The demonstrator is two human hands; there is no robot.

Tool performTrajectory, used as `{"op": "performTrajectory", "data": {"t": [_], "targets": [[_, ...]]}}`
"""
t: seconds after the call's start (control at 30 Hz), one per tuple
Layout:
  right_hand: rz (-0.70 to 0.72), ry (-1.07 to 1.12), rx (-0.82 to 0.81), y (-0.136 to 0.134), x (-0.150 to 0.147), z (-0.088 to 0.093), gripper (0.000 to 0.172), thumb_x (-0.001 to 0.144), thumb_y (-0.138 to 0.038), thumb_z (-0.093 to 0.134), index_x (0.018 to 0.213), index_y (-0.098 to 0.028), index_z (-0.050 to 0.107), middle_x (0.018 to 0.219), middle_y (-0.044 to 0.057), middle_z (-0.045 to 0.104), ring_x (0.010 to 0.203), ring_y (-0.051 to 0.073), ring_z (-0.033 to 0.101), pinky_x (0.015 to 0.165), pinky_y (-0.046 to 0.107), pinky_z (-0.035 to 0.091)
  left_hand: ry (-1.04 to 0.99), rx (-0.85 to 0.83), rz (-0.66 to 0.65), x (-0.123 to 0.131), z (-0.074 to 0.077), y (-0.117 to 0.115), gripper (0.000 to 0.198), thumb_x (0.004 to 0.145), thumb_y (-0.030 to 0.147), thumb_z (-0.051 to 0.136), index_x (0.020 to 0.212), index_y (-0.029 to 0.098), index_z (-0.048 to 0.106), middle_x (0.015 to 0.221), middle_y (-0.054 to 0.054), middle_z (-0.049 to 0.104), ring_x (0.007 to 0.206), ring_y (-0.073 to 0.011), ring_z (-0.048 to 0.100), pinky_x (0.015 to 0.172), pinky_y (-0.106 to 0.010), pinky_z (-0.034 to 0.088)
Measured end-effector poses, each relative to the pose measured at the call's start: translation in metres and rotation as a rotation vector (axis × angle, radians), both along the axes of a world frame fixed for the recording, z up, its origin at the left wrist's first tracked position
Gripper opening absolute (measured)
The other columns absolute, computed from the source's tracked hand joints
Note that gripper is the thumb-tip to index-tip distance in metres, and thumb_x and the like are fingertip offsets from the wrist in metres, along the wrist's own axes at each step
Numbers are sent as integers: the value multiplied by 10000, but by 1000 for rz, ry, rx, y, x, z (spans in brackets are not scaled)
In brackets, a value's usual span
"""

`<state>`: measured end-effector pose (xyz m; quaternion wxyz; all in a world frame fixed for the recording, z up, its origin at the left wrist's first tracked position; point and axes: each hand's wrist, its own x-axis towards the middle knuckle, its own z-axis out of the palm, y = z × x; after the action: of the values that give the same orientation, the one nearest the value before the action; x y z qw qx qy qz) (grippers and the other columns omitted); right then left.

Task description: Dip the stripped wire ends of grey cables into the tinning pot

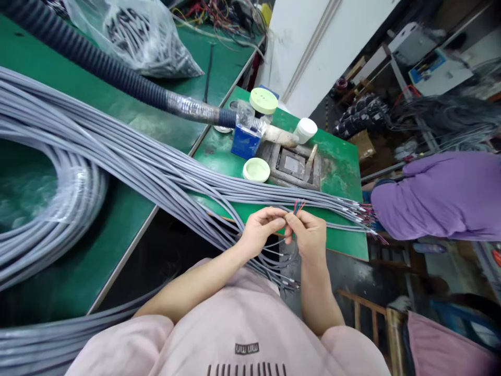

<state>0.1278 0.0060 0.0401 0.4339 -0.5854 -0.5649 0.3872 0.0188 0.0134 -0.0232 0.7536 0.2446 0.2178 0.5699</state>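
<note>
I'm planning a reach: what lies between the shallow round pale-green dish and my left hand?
In the head view, a bundle of grey round cables runs between the dish and your left hand.

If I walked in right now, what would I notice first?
Probably the big bundle of gray cables, sweeping from the left across the green tabletops. Next, the left hand and right hand, close together near the middle, thin red and blue wires poking from the right one's grip. A dark ribbed hose stretches from the upper left toward a blue box.

The cables [156, 169] look smooth plastic, the bag [152, 44] glossy plastic film.
</note>
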Motion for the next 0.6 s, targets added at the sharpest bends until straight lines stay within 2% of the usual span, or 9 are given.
{"op": "performTrajectory", "data": {"t": [0.13, 0.23, 0.3, 0.37, 0.43, 0.5, 0.6], "targets": [[47, 24, -38, -5, 2, -1, 373, 822, -382, 637, 521, -173, 566, 426, -48, 539, 333, 67, 491, 375, 182, 377, -58, -91, 38, -1, 9, -2, 244, 602, 316, 842, 657, 154, 668, 654, 26, 596, 569, -80, 533, 580, -232, 431], [118, -12, -73, -12, 6, -3, 275, 822, -373, 638, 631, -175, 646, 455, -49, 557, 357, 74, 512, 389, 184, 392, -106, -132, 13, -10, 19, -1, 217, 655, 303, 800, 672, 143, 655, 666, 16, 596, 597, -80, 528, 603, -220, 436], [182, -38, -69, -18, 8, -5, 252, 855, -364, 598, 707, -177, 681, 444, -58, 534, 360, 69, 496, 400, 183, 385, -166, -166, 13, -14, 22, 0, 182, 667, 277, 772, 697, 140, 655, 741, -3, 626, 689, -97, 564, 672, -221, 461], [239, -50, -43, -25, 7, -8, 277, 885, -355, 556, 722, -175, 687, 411, -68, 486, 348, 60, 450, 402, 185, 361, -233, -205, -50, -13, 22, 1, 167, 665, 262, 743, 655, 136, 633, 825, -25, 643, 808, -129, 593, 744, -238, 479], [267, -52, -17, -29, 5, -10, 286, 889, -352, 553, 709, -170, 682, 392, -75, 449, 340, 55, 404, 402, 191, 340, -288, -235, -182, -9, 18, 0, 201, 690, 281, 701, 597, 140, 591, 860, -44, 649, 863, -164, 607, 767, -268, 489], [248, -48, -2, -31, 3, -12, 289, 885, -355, 561, 695, -168, 671, 388, -77, 434, 344, 55, 386, 407, 196, 337, -303, -244, -277, -4, 13, -2, 241, 725, 324, 673, 594, 145, 579, 826, -53, 649, 817, -178, 617, 734, -291, 496], [169, -24, -1, -31, 4, -14, 302, 904, -357, 535, 698, -170, 653, 391, -81, 431, 335, 57, 380, 396, 199, 328, -255, -172, -322, -1, 9, -8, 293, 747, 433, 680, 762, 141, 658, 711, -38, 630, 651, -171, 614, 629, -301, 493]]}}
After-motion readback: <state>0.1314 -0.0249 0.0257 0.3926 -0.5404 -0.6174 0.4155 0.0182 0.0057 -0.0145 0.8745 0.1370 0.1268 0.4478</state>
